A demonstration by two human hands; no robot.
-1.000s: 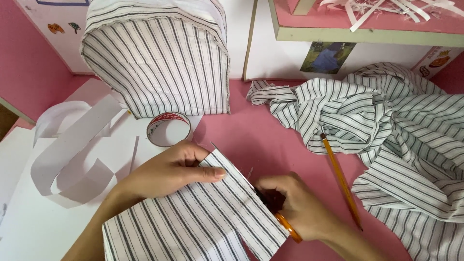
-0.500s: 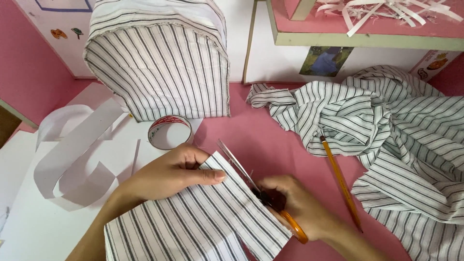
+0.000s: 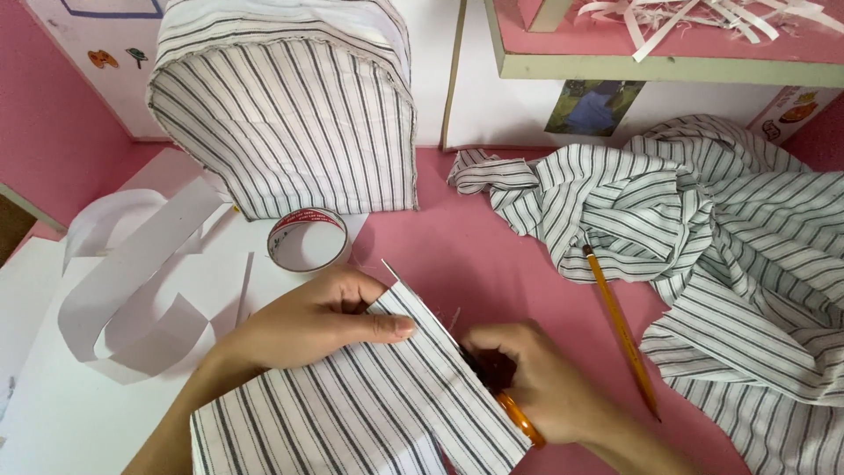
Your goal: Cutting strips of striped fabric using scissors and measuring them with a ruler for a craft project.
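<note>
My left hand (image 3: 316, 318) presses flat on a striped black-and-white fabric piece (image 3: 352, 405) at the lower middle, thumb pinching its upper edge. My right hand (image 3: 545, 387) grips orange-handled scissors (image 3: 492, 387), whose blades run up along the fabric's right edge toward its top corner. The blades look nearly closed against the cloth. The scissor handles are mostly hidden by my fingers.
A fabric-covered arched box (image 3: 290, 114) stands at the back. A roll of clear tape (image 3: 306, 239) and curved white paper strips (image 3: 132, 281) lie left. A pencil (image 3: 620, 330) and a heap of striped cloth (image 3: 703, 237) lie right on the pink surface (image 3: 475, 264).
The scissor blades, spread wide half a second ago, have closed along the fabric's edge. My left hand stays on the cloth.
</note>
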